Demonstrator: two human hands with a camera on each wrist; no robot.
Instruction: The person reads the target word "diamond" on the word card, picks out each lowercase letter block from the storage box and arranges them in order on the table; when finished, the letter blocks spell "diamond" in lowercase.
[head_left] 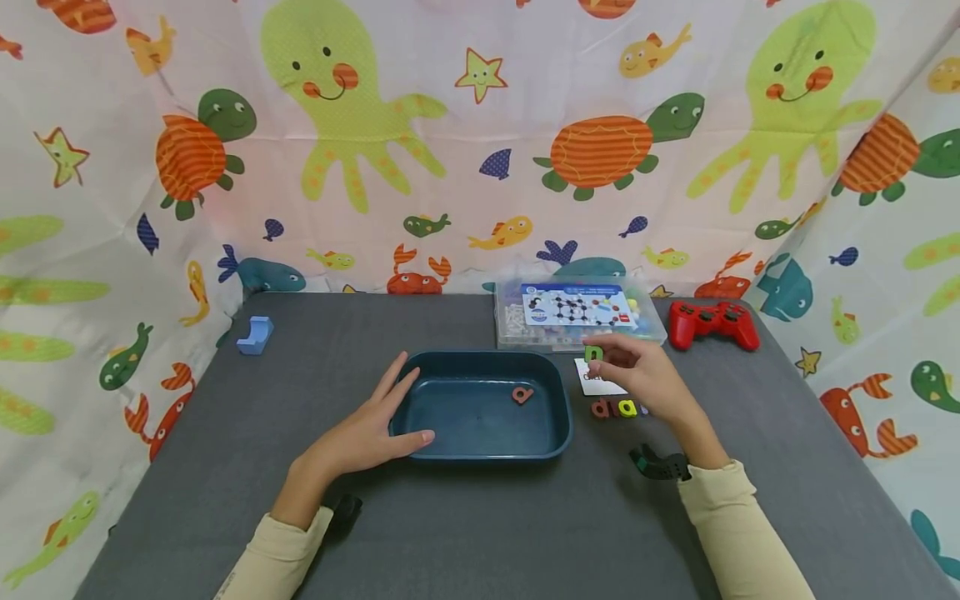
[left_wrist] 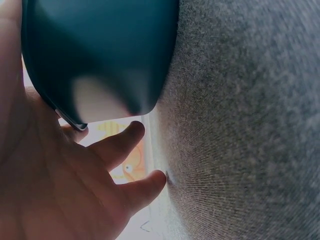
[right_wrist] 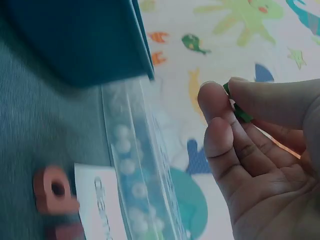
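Note:
My left hand [head_left: 365, 431] rests against the left end of a dark blue plastic tray [head_left: 480, 452], its fingers spread and thumb over the rim; in the left wrist view, the fingers [left_wrist: 142, 192] reach out beside the tray wall. One brownish-orange letter [head_left: 522, 394] lies inside the tray. Between thumb and fingertips, my right hand [head_left: 645, 372] pinches a small green letter [head_left: 593, 353], held above a white card [head_left: 597, 384] with writing. Below the card stands a row of letters, including a brownish-orange letter [right_wrist: 54, 190] and a yellow letter [head_left: 627, 408]; the hand partly hides the row's right end.
A clear plastic box [head_left: 510, 337] of small parts with a printed label sits behind the card. Beside it, a red game controller [head_left: 712, 324] lies on the grey table [head_left: 480, 533]. A light blue block [head_left: 256, 335] is at the far left. A patterned curtain [head_left: 480, 167] hangs behind.

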